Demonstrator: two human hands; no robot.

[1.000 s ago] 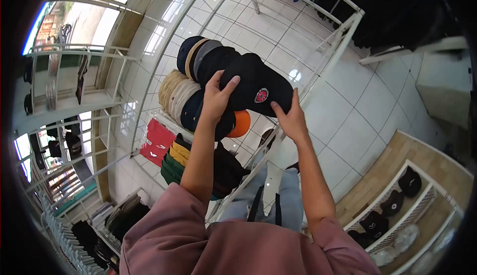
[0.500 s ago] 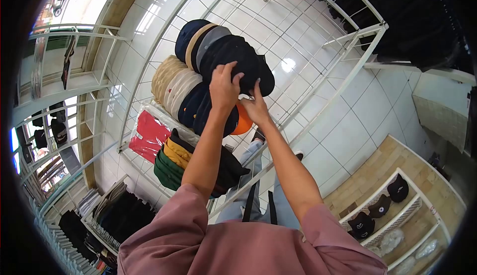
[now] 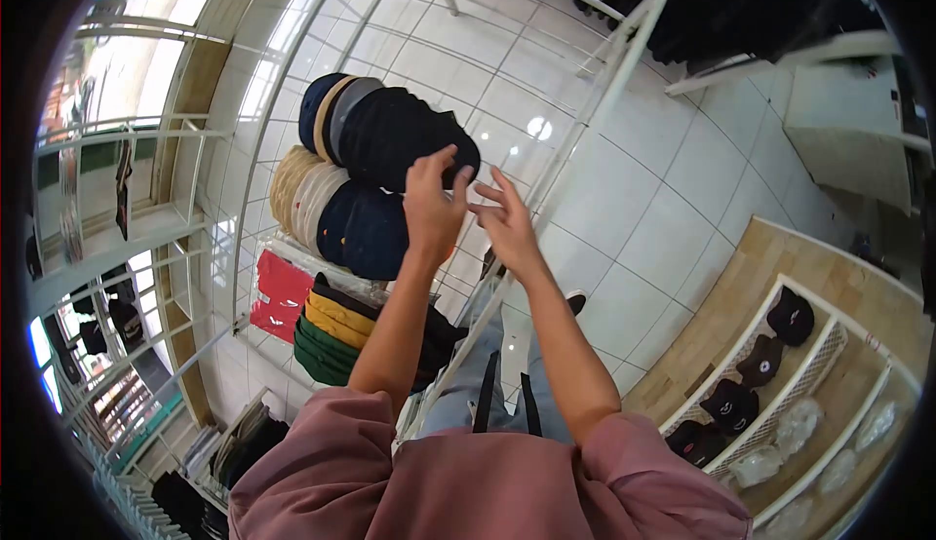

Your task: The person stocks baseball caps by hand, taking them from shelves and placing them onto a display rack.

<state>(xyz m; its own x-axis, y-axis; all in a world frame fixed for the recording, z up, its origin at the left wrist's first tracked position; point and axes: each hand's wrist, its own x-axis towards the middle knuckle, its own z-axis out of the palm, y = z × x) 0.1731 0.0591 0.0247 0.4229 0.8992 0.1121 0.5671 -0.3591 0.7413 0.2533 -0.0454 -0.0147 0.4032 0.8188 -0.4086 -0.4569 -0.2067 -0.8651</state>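
2 hands at the cap rack

The left hand (image 3: 432, 207) touched the black cap stack (image 3: 395, 138), fingers loosely curled; the right hand (image 3: 507, 223) hovered beside it, spread wide, holding nothing.

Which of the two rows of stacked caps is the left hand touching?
The upper row, mostly black caps; the left hand touches its front end, above the beige-and-navy lower row.

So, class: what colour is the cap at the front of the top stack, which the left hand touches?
Black, seen in the head view: the cap.
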